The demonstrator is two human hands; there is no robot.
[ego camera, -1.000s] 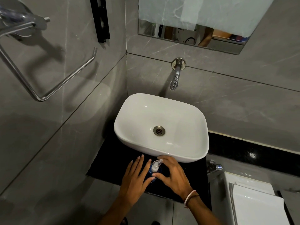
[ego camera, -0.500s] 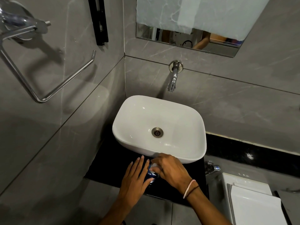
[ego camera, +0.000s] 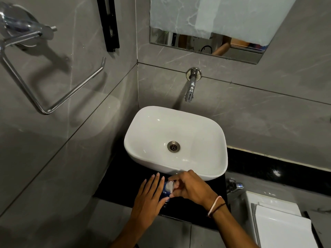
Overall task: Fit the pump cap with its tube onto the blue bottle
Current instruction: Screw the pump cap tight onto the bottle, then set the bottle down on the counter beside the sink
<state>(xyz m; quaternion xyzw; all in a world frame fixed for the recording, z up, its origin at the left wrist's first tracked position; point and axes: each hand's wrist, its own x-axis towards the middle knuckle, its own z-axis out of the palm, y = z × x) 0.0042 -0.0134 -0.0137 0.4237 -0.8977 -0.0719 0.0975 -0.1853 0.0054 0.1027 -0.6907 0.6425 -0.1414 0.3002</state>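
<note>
The blue bottle (ego camera: pixel 164 192) stands on the black counter (ego camera: pixel 118 183) just in front of the white basin, mostly hidden between my hands. Its white pump cap (ego camera: pixel 169 186) sits on top of the bottle; the tube is out of sight. My right hand (ego camera: pixel 192 187) is curled over the cap, fingers gripping it from the right. My left hand (ego camera: pixel 149 197) lies against the bottle's left side with the fingers straight and the thumb pressing the bottle's near side.
A white basin (ego camera: pixel 136 140) with a metal drain fills the counter behind the bottle. A chrome tap (ego camera: pixel 190 88) juts from the grey tiled wall. A towel ring (ego camera: pixel 59 102) hangs at left. A white toilet lid (ego camera: pixel 283 228) lies at lower right.
My right hand has shifted over the cap and turned on it, so the pump nozzle now points differently. The left hand has stayed against the bottle.
</note>
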